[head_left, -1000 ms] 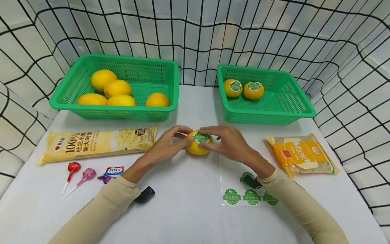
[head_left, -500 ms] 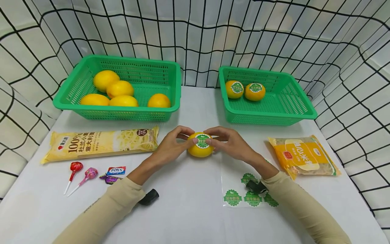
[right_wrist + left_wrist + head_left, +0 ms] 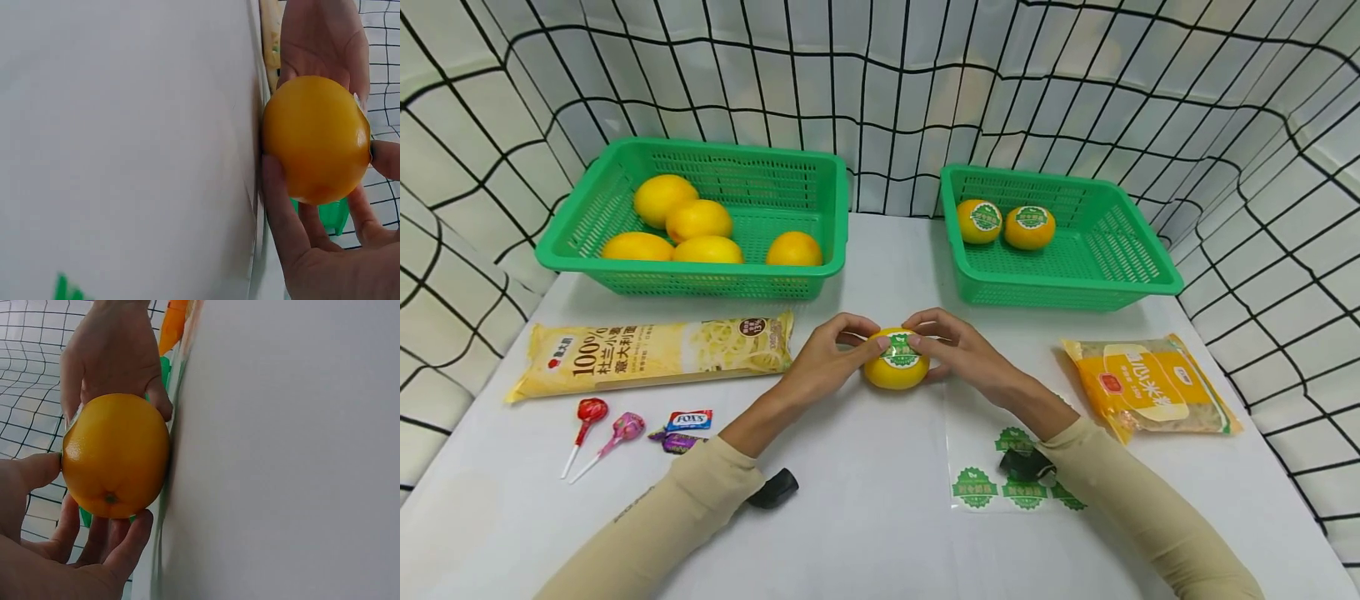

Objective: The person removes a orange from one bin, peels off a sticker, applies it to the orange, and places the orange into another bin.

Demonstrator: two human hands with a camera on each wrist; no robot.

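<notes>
An orange point(image 3: 895, 377) sits at mid-table in the head view, with a round green-and-white sticker point(image 3: 900, 350) on its upper side. My left hand point(image 3: 827, 358) holds it from the left, its thumb at the sticker's left edge. From the other side my right hand point(image 3: 968, 358) grips the same fruit, thumb pressing the sticker's right edge. In the left wrist view the orange point(image 3: 119, 456) shows its stem end, with fingers curled beneath it. Fingers of both hands also surround the orange point(image 3: 315, 137) in the right wrist view.
A green basket point(image 3: 722, 279) at back left holds several plain oranges; another basket point(image 3: 1067, 287) at back right has two stickered ones. A sticker sheet point(image 3: 962, 450) lies under the right forearm. Around are a pasta pack point(image 3: 655, 354), an orange-yellow bag point(image 3: 1150, 383), lollipops point(image 3: 592, 410) and wrapped candies point(image 3: 688, 421).
The orange has tilted so its sticker faces more toward me. My right thumb has shifted up onto the sticker's right edge, and my right fingers have moved off its top to behind the fruit.
</notes>
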